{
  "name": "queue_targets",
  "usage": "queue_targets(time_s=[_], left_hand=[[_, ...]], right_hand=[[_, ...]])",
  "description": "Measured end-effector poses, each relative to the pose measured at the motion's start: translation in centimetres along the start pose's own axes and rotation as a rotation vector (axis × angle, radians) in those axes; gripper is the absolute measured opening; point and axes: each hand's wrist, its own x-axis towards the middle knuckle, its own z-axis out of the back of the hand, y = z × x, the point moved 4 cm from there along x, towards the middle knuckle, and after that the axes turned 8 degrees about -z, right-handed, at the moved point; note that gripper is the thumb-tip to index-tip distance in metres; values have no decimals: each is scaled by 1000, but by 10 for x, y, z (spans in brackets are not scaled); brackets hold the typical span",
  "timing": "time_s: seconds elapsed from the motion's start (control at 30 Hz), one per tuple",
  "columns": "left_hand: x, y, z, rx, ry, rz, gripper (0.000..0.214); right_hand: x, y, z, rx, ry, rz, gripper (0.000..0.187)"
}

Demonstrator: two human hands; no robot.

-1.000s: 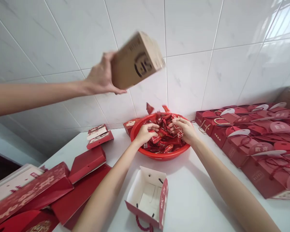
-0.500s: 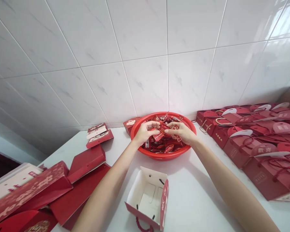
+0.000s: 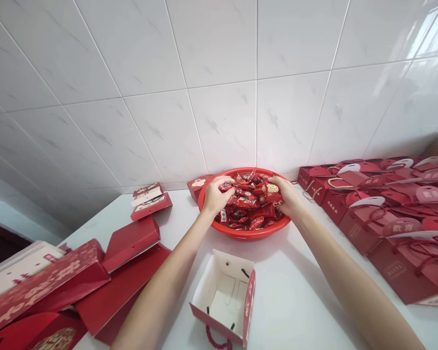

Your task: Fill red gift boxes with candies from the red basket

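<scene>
A red plastic basket [image 3: 241,234] full of shiny red wrapped candies [image 3: 248,201] stands against the tiled wall. Over its left side, my left hand [image 3: 218,197] is closed with a red-wrapped candy [image 3: 226,186] between thumb and fingers. At the right side of the basket, my right hand [image 3: 287,195] grips a flat red packet [image 3: 272,192] with a gold print. Between my forearms an open gift box [image 3: 224,296], red outside and white inside, sits on the table. No contents show in it, and a dark red cord handle hangs at its near side.
Several closed red gift boxes [image 3: 383,218] with cord handles stand in rows on the right. Flattened and half-folded red cartons [image 3: 131,243] are piled on the left. One small red box [image 3: 200,186] is partly hidden behind the basket. White tiles [image 3: 222,126] back the white table [image 3: 292,301].
My hands have moved apart over the basket, left hand leftward and right hand rightward. The gold-printed packet now shows clearly in my right hand. The open box stays put.
</scene>
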Motion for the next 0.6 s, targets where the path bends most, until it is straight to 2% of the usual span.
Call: queue_targets(time_s=[0.07,0.2,0.27,0.37,0.47,0.6], left_hand=[[-3,-4,-8,-26,168,-1,22],[-15,-2,-30,149,668,-19,26],[-19,4,-35,250,795,-26,34],[-21,14,-38,320,868,-26,47],[-20,18,-39,378,867,-28,52],[-18,15,-37,405,867,22,57]], right_hand=[[1,0,0,-5,13,-6,13],[-1,-1,-3,42,61,-63,11],[-2,-2,-4,49,84,-92,11],[-1,-2,-5,11,132,-107,14],[-1,-3,-6,16,169,-145,12],[-5,-3,-8,72,133,-210,11]])
